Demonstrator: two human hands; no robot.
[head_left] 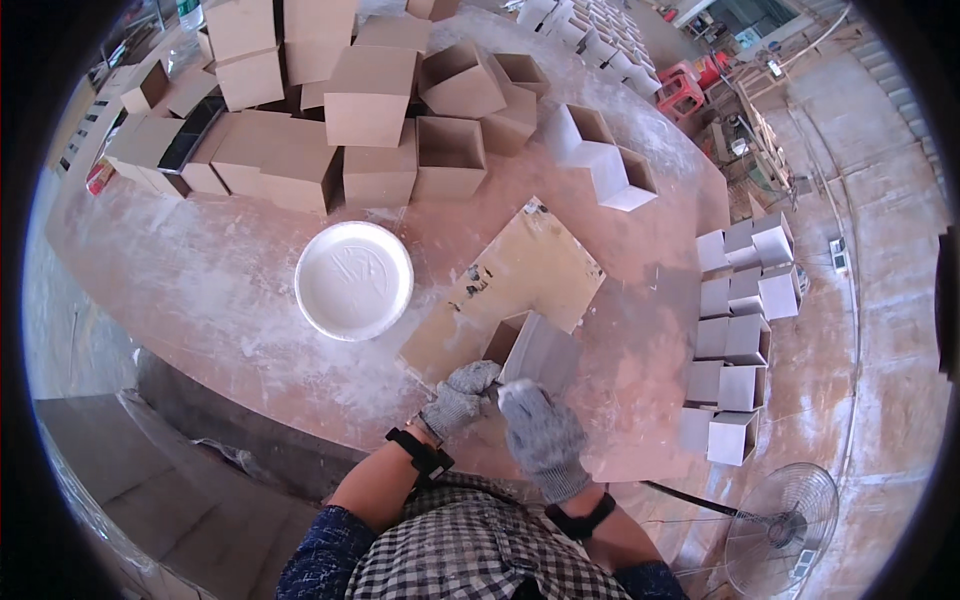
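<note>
A small open cardboard box (pixel 540 352) lies tilted on its side in front of me, its brown inside facing left and its upper face greyish white. My left hand (pixel 462 398), in a grey knit glove, is closed at the box's near left edge. Also gloved, my right hand (pixel 543 435) is closed against the box's near side, with white smears on its fingers; whatever it holds is hidden. Under the box's far part is a tan board (pixel 510 275) with dark worn spots. A round white basin (pixel 354 281) of white paste stands to the left of the board.
Plain brown boxes (pixel 370 95) are piled at the far left of the table (pixel 240 340). Joined white-faced boxes (pixel 600 165) stand at the far right. More white-faced boxes (pixel 730 340) line the right side. A round fan (pixel 785 525) is at lower right.
</note>
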